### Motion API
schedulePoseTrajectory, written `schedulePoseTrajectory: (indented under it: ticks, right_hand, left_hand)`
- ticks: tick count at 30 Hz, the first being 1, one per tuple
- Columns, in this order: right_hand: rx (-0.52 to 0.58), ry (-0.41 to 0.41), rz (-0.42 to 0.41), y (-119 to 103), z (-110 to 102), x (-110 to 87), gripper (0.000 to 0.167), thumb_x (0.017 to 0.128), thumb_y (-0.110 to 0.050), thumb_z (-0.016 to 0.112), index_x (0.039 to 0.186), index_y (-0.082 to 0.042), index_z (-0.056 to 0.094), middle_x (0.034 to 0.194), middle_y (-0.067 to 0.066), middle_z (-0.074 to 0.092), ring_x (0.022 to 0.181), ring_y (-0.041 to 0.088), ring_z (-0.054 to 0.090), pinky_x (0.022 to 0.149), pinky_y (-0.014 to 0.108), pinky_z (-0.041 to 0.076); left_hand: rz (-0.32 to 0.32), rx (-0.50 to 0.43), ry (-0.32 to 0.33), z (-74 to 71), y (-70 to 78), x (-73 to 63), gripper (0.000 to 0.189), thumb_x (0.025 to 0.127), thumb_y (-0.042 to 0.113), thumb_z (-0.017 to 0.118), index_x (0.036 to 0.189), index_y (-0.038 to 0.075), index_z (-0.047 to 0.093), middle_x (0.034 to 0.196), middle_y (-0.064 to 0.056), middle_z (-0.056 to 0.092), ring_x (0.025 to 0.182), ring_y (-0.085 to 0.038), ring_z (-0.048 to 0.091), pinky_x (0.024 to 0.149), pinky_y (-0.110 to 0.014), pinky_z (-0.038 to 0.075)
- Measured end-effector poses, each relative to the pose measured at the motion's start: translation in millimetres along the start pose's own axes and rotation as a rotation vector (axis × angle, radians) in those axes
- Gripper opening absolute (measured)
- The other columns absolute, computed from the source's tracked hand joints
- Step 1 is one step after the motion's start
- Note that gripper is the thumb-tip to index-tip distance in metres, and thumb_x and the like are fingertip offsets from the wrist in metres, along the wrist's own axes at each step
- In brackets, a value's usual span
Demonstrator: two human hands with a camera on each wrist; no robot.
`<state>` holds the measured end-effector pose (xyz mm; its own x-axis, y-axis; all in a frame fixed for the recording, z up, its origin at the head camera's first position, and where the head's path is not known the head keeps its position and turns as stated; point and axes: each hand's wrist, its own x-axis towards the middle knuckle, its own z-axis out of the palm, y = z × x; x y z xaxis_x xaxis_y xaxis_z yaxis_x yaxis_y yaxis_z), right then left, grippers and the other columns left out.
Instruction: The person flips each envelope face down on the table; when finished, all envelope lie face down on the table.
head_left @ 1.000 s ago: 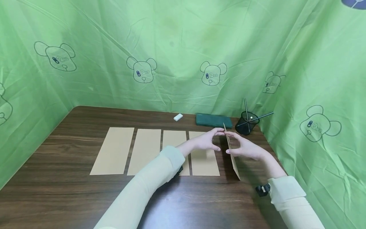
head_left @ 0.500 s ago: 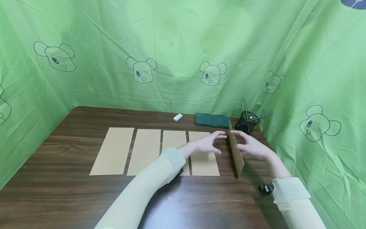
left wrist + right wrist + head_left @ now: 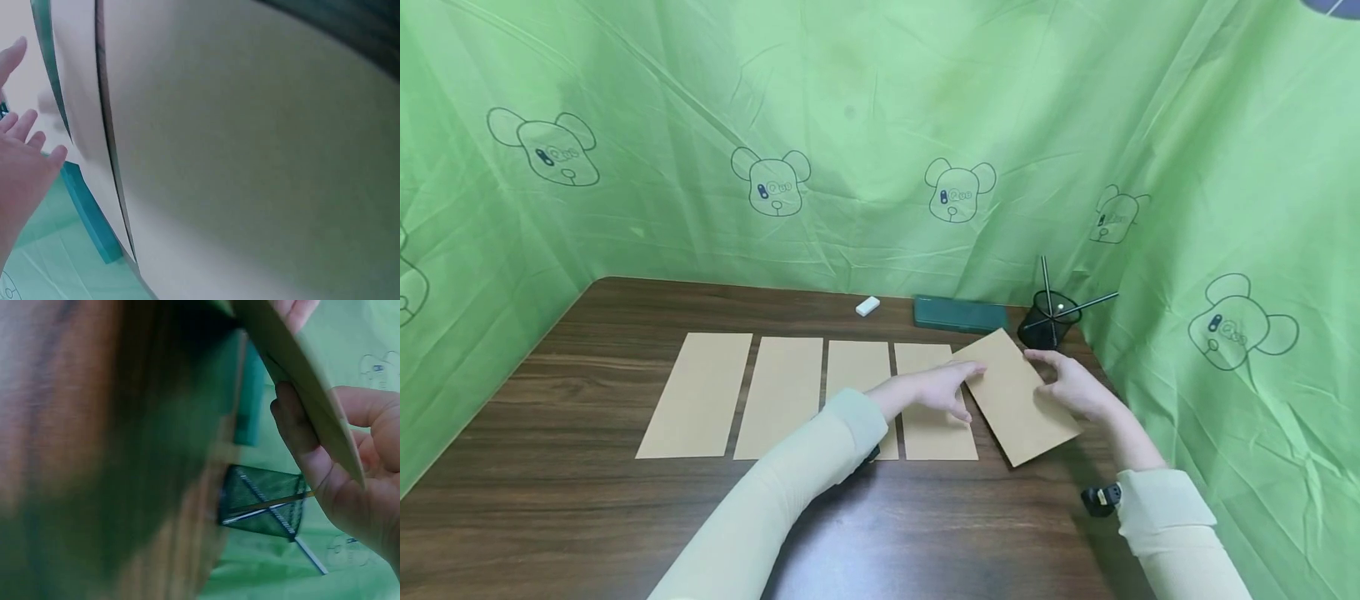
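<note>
A brown kraft-paper rectangle [image 3: 1013, 408] is tilted above the table at the right end of a row of similar rectangles. My right hand [image 3: 1072, 389] pinches its right edge. In the right wrist view the paper [image 3: 306, 384] runs between the thumb and fingers of that hand [image 3: 369, 469]. My left hand [image 3: 934, 390] is at the paper's upper left side, fingers extended, over the last flat rectangle [image 3: 917, 429] of the row. Whether its fingertips touch the held paper cannot be told. In the left wrist view the left hand [image 3: 25, 169] has its fingers spread.
Further brown rectangles lie flat to the left, the leftmost rectangle [image 3: 696, 396] among them. Along the back are a white eraser-like block [image 3: 867, 307], a dark green case [image 3: 960, 314] and a black mesh cup [image 3: 1047, 325] with sticks. Green curtains [image 3: 850, 125] border the wooden table [image 3: 587, 517].
The brown paper has turned from standing nearly edge-on to showing its broad face, leaning right. My right hand has moved slightly right, and the left hand's fingers have lowered.
</note>
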<state>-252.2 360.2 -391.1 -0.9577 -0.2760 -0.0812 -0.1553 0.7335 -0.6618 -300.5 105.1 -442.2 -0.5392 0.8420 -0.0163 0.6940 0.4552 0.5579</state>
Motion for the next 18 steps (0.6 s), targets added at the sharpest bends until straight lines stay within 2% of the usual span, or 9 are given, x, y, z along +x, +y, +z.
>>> schedulePoseTrajectory:
  ticks: [5, 11, 14, 18]
  right_hand:
    - [0.075, -0.023, 0.037, 15.2, 11.7, -1.3, 0.069, 0.079, 0.009, 0.058, 0.141, 0.011, 0.029, 0.118, 0.035, 0.054, 0.090, 0.031, 0.063, 0.064, 0.030, 0.053]
    - [0.119, 0.024, 0.074, 27.8, 22.7, 2.0, 0.064, 0.080, 0.009, 0.058, 0.139, 0.012, 0.033, 0.129, 0.036, 0.047, 0.109, 0.041, 0.054, 0.075, 0.025, 0.050]
    - [0.100, 0.025, 0.099, 32.9, 26.1, 5.3, 0.063, 0.081, 0.006, 0.059, 0.138, 0.012, 0.036, 0.130, 0.035, 0.046, 0.109, 0.039, 0.054, 0.074, 0.025, 0.049]
    - [0.013, 0.000, 0.102, 40.5, 27.8, 8.5, 0.065, 0.079, 0.001, 0.065, 0.138, 0.010, 0.038, 0.119, 0.031, 0.054, 0.095, 0.030, 0.056, 0.068, 0.026, 0.048]
  left_hand:
    - [-0.077, 0.061, -0.046, 0.8, -3.9, -2.9, 0.095, 0.075, 0.034, 0.079, 0.149, 0.012, 0.023, 0.154, -0.002, 0.026, 0.143, -0.019, 0.020, 0.116, -0.032, 0.018]
    - [-0.124, 0.088, -0.082, 0.9, -7.0, -5.4, 0.095, 0.074, 0.045, 0.077, 0.149, 0.018, 0.025, 0.155, -0.001, 0.025, 0.143, -0.019, 0.019, 0.116, -0.039, 0.017]
    - [-0.128, 0.097, -0.090, 0.6, -6.6, -5.8, 0.097, 0.072, 0.049, 0.077, 0.149, 0.019, 0.026, 0.155, -0.002, 0.026, 0.144, -0.020, 0.018, 0.116, -0.041, 0.015]
    - [-0.137, 0.122, -0.099, 1.0, -6.6, -5.7, 0.099, 0.070, 0.051, 0.077, 0.149, 0.020, 0.026, 0.154, -0.003, 0.027, 0.144, -0.022, 0.018, 0.116, -0.042, 0.015]
